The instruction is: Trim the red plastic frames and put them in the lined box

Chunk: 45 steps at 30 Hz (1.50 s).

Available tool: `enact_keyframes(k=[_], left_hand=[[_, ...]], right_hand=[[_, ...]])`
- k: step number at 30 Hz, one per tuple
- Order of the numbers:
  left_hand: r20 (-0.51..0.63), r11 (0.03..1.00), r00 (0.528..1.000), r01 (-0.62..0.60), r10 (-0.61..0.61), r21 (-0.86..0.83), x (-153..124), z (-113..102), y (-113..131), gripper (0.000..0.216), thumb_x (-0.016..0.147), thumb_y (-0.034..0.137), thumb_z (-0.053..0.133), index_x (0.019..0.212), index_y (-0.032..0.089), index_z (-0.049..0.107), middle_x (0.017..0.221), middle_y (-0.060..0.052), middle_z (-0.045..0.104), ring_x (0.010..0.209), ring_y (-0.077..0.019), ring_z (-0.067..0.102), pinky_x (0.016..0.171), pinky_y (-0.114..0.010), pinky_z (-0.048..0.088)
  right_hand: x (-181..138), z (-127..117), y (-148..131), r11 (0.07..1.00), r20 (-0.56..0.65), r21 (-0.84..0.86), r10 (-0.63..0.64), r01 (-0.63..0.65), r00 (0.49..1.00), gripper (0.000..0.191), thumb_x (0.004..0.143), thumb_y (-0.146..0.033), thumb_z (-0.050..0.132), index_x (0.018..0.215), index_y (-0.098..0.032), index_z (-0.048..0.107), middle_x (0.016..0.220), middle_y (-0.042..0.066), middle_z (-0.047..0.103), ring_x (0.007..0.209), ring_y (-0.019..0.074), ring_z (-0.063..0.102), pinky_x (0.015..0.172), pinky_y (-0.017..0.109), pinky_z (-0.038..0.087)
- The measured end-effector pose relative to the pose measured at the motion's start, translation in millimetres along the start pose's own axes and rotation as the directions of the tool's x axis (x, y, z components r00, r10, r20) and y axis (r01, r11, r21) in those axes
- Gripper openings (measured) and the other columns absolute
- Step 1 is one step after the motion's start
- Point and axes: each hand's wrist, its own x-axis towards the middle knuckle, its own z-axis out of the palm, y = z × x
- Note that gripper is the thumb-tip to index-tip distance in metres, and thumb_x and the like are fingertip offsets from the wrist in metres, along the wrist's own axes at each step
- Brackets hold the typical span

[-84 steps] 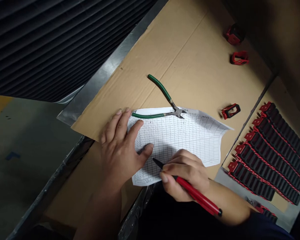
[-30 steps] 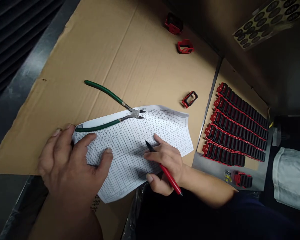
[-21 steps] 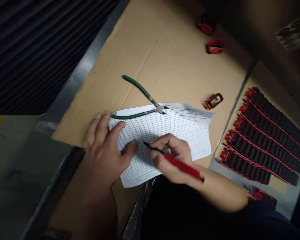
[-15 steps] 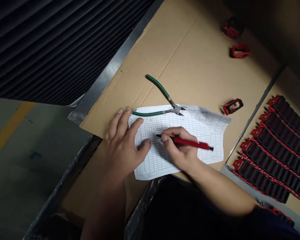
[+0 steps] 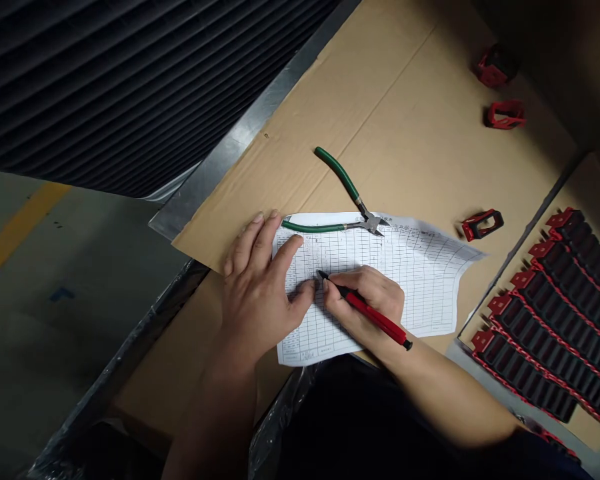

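Observation:
My right hand (image 5: pixel 367 303) grips a red pen (image 5: pixel 377 318) with a black tip and end. Its point meets a printed form (image 5: pixel 420 287) of ruled rows and columns, with some handwritten marks near the top left. My left hand (image 5: pixel 263 287) lies flat with fingers spread, partly over the form's left edge and partly on the cardboard. Cutting pliers (image 5: pixel 373 223) with green handles rest with their jaws open across the form's upper edge, one handle on the paper and the other on the cardboard.
Brown cardboard (image 5: pixel 380 133) covers the table, with a metal edge (image 5: pixel 225 147) at left. Red-and-black plastic frames (image 5: pixel 483 225) lie loose at right and upper right. Rows of similar parts (image 5: pixel 555 320) fill the right side. Dark ribbed material (image 5: pixel 130 87) stands upper left.
The pen has swung so that its rear end points lower, towards my wrist, while its tip stays by my left thumb. The whole view has shifted slightly.

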Motion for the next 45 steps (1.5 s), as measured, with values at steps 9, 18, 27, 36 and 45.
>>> enact_keyframes(k=[9, 18, 27, 36, 45], left_hand=[[-0.008, 1.000, 1.000, -0.005, 0.004, -0.009, 0, 2, 0, 0.048, 0.084, 0.032, 0.065, 0.130, 0.020, 0.059, 0.161, -0.016, 0.042, 0.150, -0.0384, 0.036, 0.118, -0.057, 0.032], [0.002, 1.000, 1.000, 0.010, -0.010, -0.020, 0, 0, 0, 0.047, 0.084, 0.033, 0.065, 0.130, 0.023, 0.058, 0.161, -0.014, 0.041, 0.150, -0.0393, 0.035, 0.119, -0.059, 0.032], [-0.016, 0.996, 0.999, 0.027, -0.029, -0.079, 1, 4, 0, 0.047, 0.087, 0.037, 0.064, 0.133, 0.026, 0.058, 0.164, -0.009, 0.038, 0.152, -0.0419, 0.031, 0.123, -0.063, 0.026], [-0.035, 0.999, 0.999, 0.027, -0.028, -0.038, 2, 5, 2, 0.046, 0.087, 0.034, 0.064, 0.133, 0.028, 0.057, 0.163, -0.006, 0.039, 0.152, -0.0396, 0.032, 0.124, -0.060, 0.028], [-0.017, 0.998, 0.999, 0.030, -0.031, -0.063, 4, 6, 0, 0.045, 0.089, 0.044, 0.056, 0.132, 0.030, 0.058, 0.168, 0.004, 0.029, 0.151, -0.0448, 0.031, 0.123, -0.066, 0.029]], right_hand=[[-1, 0, -1, 0.999, 0.025, -0.026, 0.022, -0.021, 0.999, 0.011, 0.085, -0.015, 0.074, 0.078, -0.022, 0.069, 0.065, -0.003, 0.074, 0.056, 0.0120, 0.068, 0.058, 0.023, 0.055], [-1, -5, -1, 0.998, 0.008, 0.067, 0.009, -0.009, 1.000, 0.011, 0.083, -0.012, 0.073, 0.080, -0.021, 0.067, 0.065, -0.002, 0.073, 0.056, 0.0126, 0.067, 0.057, 0.025, 0.055], [-21, -24, -9, 0.936, 0.035, 0.225, -0.286, 0.271, 0.958, 0.007, 0.094, -0.025, 0.067, 0.099, -0.020, 0.067, 0.076, 0.000, 0.075, 0.062, 0.0125, 0.071, 0.051, 0.026, 0.056], [-33, -17, -5, 0.958, 0.042, 0.182, -0.235, 0.223, 0.971, 0.021, 0.090, -0.021, 0.061, 0.110, -0.016, 0.066, 0.091, 0.006, 0.069, 0.088, 0.0184, 0.074, 0.072, 0.030, 0.066], [-40, -16, -5, 0.963, 0.113, 0.105, -0.258, 0.246, 0.960, 0.022, 0.090, -0.023, 0.061, 0.110, -0.022, 0.071, 0.095, 0.002, 0.065, 0.083, 0.0149, 0.069, 0.117, 0.049, 0.048]])
